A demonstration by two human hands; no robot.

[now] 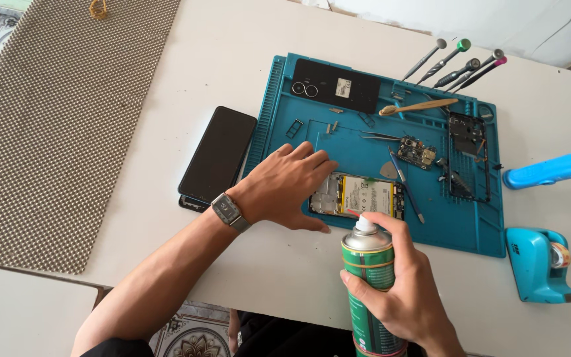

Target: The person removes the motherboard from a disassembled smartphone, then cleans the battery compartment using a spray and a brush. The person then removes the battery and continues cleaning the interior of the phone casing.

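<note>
At the bottom centre of the frame, the right hand (pixel 401 294) is wrapping closed around a green spray can (pixel 369 291) with a white nozzle, forefinger resting on top. The left hand (pixel 289 185), wearing a wristwatch (pixel 229 211), is lying open and flat, fingers spread, on the edge of an opened phone (pixel 365 196) with a yellow-labelled battery, lying just left of centre on a teal work mat (pixel 477 231). A black back cover (pixel 338 86) is sitting at the mat's upper left, screwdrivers (pixel 454 66) at the upper right. A dark phone (pixel 219 155) is lying left of the mat on the white tabletop (pixel 219 53), and a woven beige mat (pixel 54 119) is filling the upper left.
</note>
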